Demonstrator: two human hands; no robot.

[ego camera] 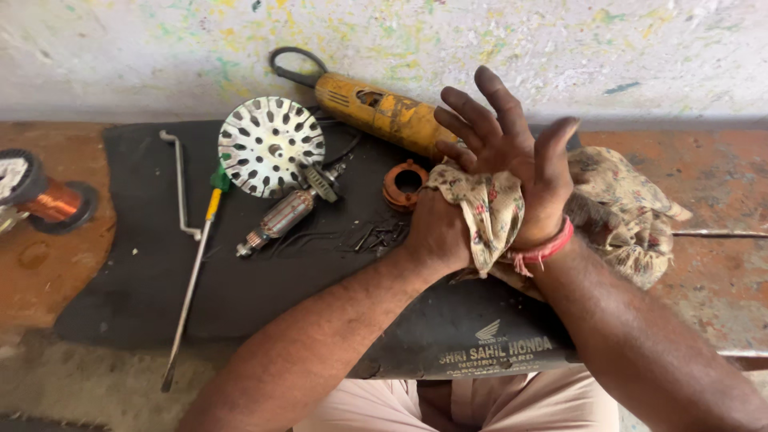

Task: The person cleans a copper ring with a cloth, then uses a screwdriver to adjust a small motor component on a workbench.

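Observation:
My left hand [436, 228] grips a patterned beige cloth [490, 210] and presses it against the palm of my right hand [512, 152]. My right hand is held up with fingers spread apart, and a red thread band [548, 248] circles its wrist. The rest of the cloth [628, 212] bunches out to the right, behind my right forearm. Both hands hover over a black rubber mat [144, 280].
On the mat lie a yellow angle grinder body [376, 112], a perforated metal fan disc [270, 146], a motor armature [280, 220], an orange ring [404, 184], several small screws [384, 238], a bent metal rod [182, 184] and a long screwdriver [196, 264]. A copper wire spool [48, 200] sits at left.

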